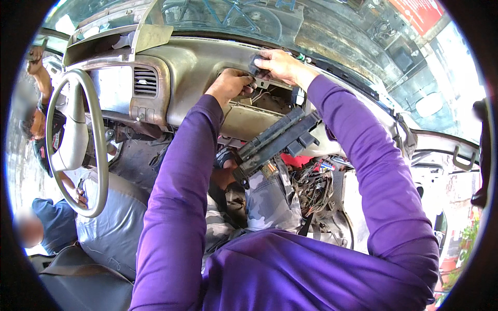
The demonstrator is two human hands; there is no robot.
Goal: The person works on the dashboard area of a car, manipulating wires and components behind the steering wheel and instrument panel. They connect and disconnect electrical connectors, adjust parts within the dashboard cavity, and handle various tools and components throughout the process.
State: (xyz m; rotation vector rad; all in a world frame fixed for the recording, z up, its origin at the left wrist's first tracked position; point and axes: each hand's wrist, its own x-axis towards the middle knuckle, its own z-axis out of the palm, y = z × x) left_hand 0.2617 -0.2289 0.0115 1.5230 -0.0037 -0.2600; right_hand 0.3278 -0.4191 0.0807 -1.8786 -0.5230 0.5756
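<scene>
Both my hands reach to an opening (272,98) in the beige car dashboard (193,62). My left hand (228,87) is closed at its left edge, fingertips pressed together on something too small to make out. Just above it, at the top edge, my right hand (280,66) is closed around a small dark lump (254,65) whose kind I cannot tell. Inside the opening, metal edges and some wires show. Below it, a long black plastic part (275,142) lies slanted over my legs, touched by neither hand.
A bundle of loose wires (314,189) lies right of my legs. To the left stand the steering wheel (102,140), an air vent (146,81) and a grey seat (111,217). Beyond the wheel are two other people, one with an arm (41,78) raised. The windshield (311,31) rises ahead.
</scene>
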